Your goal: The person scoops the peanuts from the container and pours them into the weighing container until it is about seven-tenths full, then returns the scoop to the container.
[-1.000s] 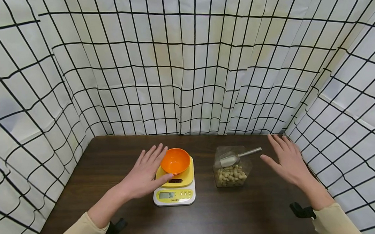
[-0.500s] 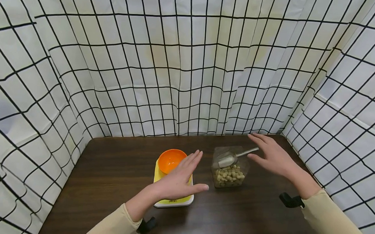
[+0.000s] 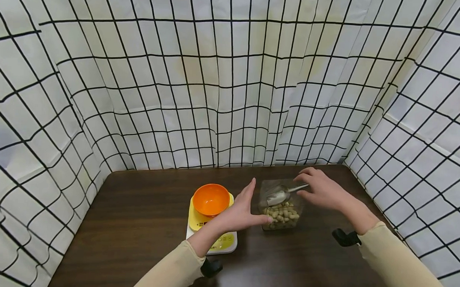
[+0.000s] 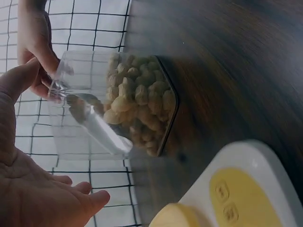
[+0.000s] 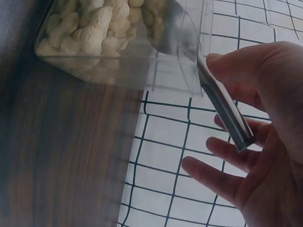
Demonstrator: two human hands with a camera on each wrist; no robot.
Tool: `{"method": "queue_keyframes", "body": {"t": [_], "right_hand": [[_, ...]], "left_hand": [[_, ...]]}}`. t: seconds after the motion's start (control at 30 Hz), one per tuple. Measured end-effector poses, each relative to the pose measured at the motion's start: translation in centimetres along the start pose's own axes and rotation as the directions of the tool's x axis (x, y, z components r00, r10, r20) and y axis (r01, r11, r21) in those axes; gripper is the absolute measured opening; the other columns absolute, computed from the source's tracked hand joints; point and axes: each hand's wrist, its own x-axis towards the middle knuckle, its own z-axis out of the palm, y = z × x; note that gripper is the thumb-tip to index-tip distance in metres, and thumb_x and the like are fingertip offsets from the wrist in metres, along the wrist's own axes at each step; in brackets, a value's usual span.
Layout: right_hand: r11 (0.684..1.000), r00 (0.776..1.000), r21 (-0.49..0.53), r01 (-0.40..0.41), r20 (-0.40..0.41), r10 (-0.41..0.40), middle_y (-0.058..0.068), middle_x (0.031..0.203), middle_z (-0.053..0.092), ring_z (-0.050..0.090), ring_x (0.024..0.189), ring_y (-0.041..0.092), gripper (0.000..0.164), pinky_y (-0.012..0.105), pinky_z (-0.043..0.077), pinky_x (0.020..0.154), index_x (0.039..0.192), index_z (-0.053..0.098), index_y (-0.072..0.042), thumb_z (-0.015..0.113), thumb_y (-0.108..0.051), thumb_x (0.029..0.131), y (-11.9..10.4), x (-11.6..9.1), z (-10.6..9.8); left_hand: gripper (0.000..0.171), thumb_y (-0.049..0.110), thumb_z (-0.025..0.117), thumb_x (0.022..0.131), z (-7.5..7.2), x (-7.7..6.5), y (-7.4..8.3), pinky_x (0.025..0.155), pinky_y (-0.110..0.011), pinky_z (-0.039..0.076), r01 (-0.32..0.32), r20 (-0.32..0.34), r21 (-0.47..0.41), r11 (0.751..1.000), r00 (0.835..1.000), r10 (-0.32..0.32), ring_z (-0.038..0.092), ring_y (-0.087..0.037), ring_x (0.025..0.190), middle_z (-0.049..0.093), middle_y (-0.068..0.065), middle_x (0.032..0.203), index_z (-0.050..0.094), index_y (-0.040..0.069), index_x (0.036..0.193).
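Observation:
A clear plastic box [image 3: 268, 184] holding unshelled peanuts [image 3: 282, 216] stands right of centre on the table. A metal scoop [image 3: 277, 198] leans inside it, its handle [image 5: 227, 113] sticking out over the rim to the right. Around that handle my right hand [image 3: 322, 191] is spread, thumb tip right at the handle near the rim and the other fingers loosely bent beyond it. My left hand [image 3: 238, 213] reaches toward the box's left side with fingers extended and thumb apart, holding nothing. In the left wrist view, the box [image 4: 71, 137] lies just past the left thumb.
Left of the box is a yellow and white kitchen scale [image 3: 225, 244], partly hidden by the left arm. An orange bowl [image 3: 211, 199] sits on its platform. White curtains with a black grid [image 3: 224, 96] surround the dark wooden table [image 3: 141, 225].
My left hand has moved right, across the scale to the box's left side. My right hand has come leftward from the table's right side to the scoop handle.

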Motion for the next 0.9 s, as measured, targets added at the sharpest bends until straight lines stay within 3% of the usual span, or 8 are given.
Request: {"method": "queue_keyframes", "body": {"t": [0.3, 0.57, 0.9], "right_hand": [[0.999, 0.999, -0.04, 0.011, 0.034, -0.009, 0.017, 0.131, 0.056, 0.052, 0.121, 0.04, 0.026, 0.053, 0.05, 0.088, 0.12, 0.071, -0.008, 0.073, -0.02, 0.097, -0.8, 0.9, 0.6], [0.997, 0.999, -0.082, 0.011, 0.039, -0.008, 0.013, 0.121, 0.061, 0.054, 0.117, 0.037, 0.017, 0.051, 0.05, 0.089, 0.111, 0.075, -0.01, 0.075, -0.015, 0.095, -1.2, 1.3, 0.7], [0.989, 0.997, -0.132, 0.067, -0.03, -0.072, 0.011, 0.112, 0.065, 0.056, 0.109, 0.035, 0.017, 0.049, 0.05, 0.087, 0.109, 0.077, -0.008, 0.078, -0.01, 0.091, -1.4, 1.5, -0.2]], "left_hand": [[0.121, 0.05, 0.081, 0.085, 1.5, 2.1, -0.5, 0.116, -0.065, 0.023, 0.059, -0.022, -0.075, 0.995, 0.998, -0.06, 0.007, -0.038, 0.155, 0.002, -0.007, 0.171, -0.008, 0.032, 0.165], [0.12, 0.053, 0.081, 0.083, 2.0, 3.1, -0.7, 0.117, -0.062, 0.024, 0.047, -0.024, -0.113, 0.992, 0.998, -0.05, 0.009, -0.036, 0.155, 0.005, -0.007, 0.171, -0.003, 0.031, 0.165], [0.117, 0.053, 0.081, 0.084, 2.1, 3.5, -1.4, 0.118, -0.06, 0.025, 0.009, -0.019, -0.166, 0.986, 1.0, -0.012, 0.014, -0.03, 0.155, 0.007, 0.0, 0.171, -0.001, 0.034, 0.165]]}}
